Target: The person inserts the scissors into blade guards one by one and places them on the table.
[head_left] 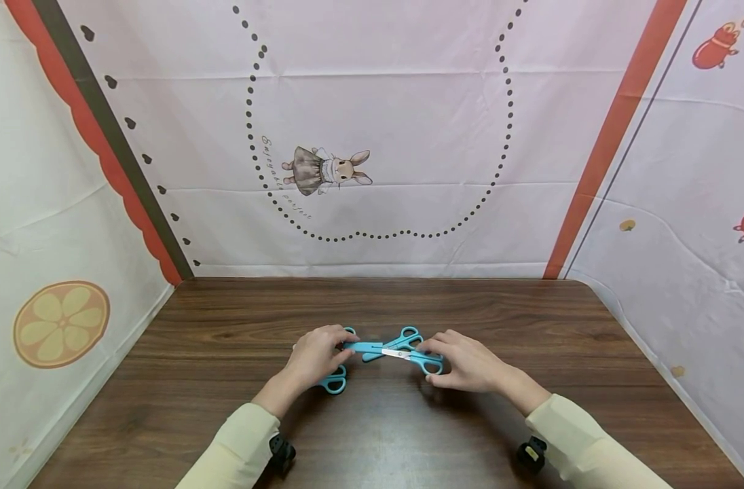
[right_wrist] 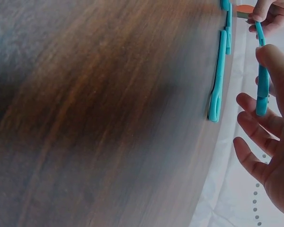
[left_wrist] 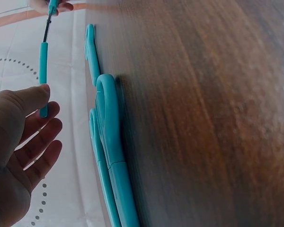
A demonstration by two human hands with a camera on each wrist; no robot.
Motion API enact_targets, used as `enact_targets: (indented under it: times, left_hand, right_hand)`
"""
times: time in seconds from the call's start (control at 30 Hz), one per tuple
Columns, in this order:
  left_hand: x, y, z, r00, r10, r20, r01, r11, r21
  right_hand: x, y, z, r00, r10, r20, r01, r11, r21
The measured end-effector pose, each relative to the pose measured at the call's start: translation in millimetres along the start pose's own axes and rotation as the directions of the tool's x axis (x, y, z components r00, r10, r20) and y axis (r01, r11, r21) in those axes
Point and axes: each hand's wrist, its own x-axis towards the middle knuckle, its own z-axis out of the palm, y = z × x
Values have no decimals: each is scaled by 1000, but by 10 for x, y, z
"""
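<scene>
A pair of scissors (head_left: 398, 354) with light blue handles is held between both hands above the table. My left hand (head_left: 315, 354) pinches the end of the blue blade cover (left_wrist: 43, 61) between thumb and forefinger, its other fingers spread loosely. At the opposite end, my right hand (head_left: 470, 361) grips the blue handle (right_wrist: 262, 87) with thumb and fingers. A short stretch of metal shows between cover and handle. Behind the held pair, other blue scissors (head_left: 406, 337) lie on the table. More blue scissors (head_left: 334, 382) lie under my left hand, which partly hides them.
The dark wood-grain table (head_left: 372, 435) ends at a printed cloth backdrop (head_left: 408, 136), and similar cloth hangs on both sides. In the left wrist view, several blue scissor parts (left_wrist: 111, 127) lie along the tabletop below the held pair.
</scene>
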Motion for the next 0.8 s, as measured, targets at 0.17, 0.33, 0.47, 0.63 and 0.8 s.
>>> enact_targets:
  times: [0.17, 0.33, 0.47, 0.63, 0.8]
  left_hand:
    - [-13, -1, 0, 1000, -3, 1, 3, 1000, -8]
    - [-27, -1, -13, 1000, 0, -1, 0, 1000, -25]
    - [-33, -9, -10, 1000, 17, -6, -17, 999, -30]
    - [-38, -3, -12, 1000, 20, -5, -21, 999, -37]
    - [-41, 9, -13, 999, 31, -4, -32, 999, -33]
  right_hand:
    - [15, 0, 12, 1000, -15, -9, 15, 1000, -8]
    - [28, 3, 16, 1000, -12, -6, 12, 1000, -12]
    - [31, 11, 23, 1000, -8, 1, 8, 1000, -12]
    - [34, 11, 23, 1000, 0, 1, 0, 1000, -10]
    - [40, 13, 21, 1000, 8, -6, -8, 1000, -15]
